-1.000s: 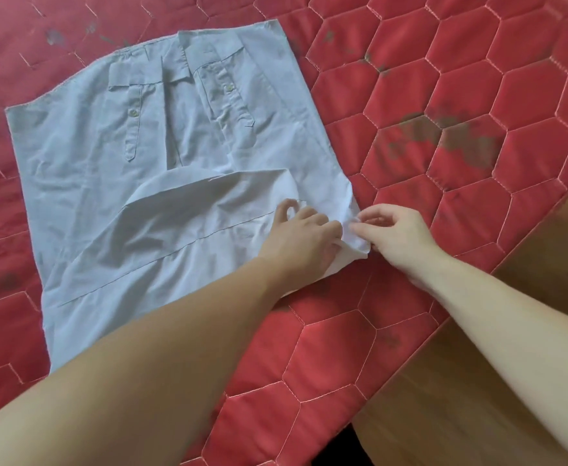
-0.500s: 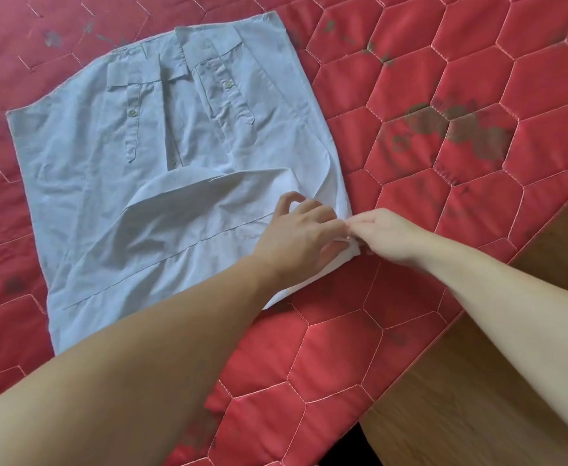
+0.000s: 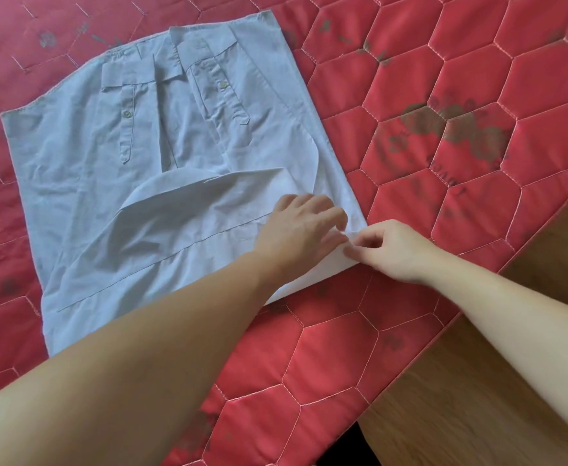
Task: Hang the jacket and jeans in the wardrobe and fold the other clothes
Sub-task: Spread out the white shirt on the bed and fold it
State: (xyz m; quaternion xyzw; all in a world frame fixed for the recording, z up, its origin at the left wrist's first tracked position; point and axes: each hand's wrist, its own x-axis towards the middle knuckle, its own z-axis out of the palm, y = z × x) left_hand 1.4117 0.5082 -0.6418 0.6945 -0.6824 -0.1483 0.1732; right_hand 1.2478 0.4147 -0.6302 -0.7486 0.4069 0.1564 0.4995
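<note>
**Two hands squaring the near right corner of a half-folded shirt**

Two hands meet at the near right corner of the pale blue shirt [image 3: 148, 169], which lies spread on the red quilted bed cover [image 3: 477, 79]. The left hand [image 3: 304, 232] rests on the cloth with its fingers bent, the fingertips touching the corner; whether it grips or only presses cannot be told. The right hand [image 3: 388, 248] has its fingers together, pinching the corner's white edge. Compared with a second ago, the loose flap that stood out past the corner has been drawn in and now lies flat and straight; the hands have closed up until they nearly touch. By that sign the side fold seems nearly trued, with further folds likely to come. No jacket or jeans are in view.

Materials: the shirt is thin, crisp woven cloth, lightly creased, with a pointed collar, small pale buttons and tabbed plackets; its lower part is doubled up in a soft curved fold. The cover is glossy, stitched in hexagons, with faded dark flower prints. Wood-grain floor [image 3: 528, 297] shows beyond its edge.
</note>
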